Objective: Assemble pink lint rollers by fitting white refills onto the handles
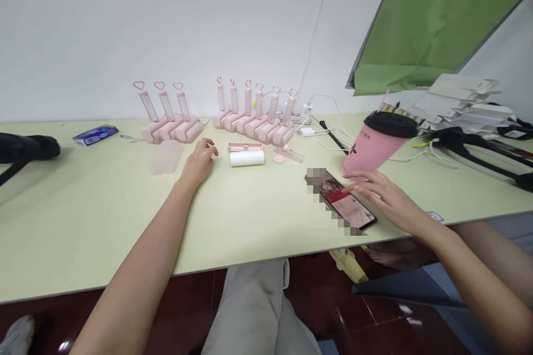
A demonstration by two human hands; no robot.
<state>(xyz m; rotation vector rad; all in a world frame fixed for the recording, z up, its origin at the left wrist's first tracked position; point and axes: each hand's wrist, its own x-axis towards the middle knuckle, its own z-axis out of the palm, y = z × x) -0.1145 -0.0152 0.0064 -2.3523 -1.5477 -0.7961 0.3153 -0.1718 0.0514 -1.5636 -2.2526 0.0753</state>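
Lit phone (350, 208), flat, face up

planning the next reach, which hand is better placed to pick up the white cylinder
Probably the left hand: it rests near the white cylinder, apparently empty, while the right hand is farther off, fingers over the smartphone.

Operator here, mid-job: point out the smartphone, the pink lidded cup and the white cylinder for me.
Smartphone (353, 208): head view, on its lit screen.
Pink lidded cup (371, 147): head view, on its pink side wall.
White cylinder (247, 158): head view, on its curved side.
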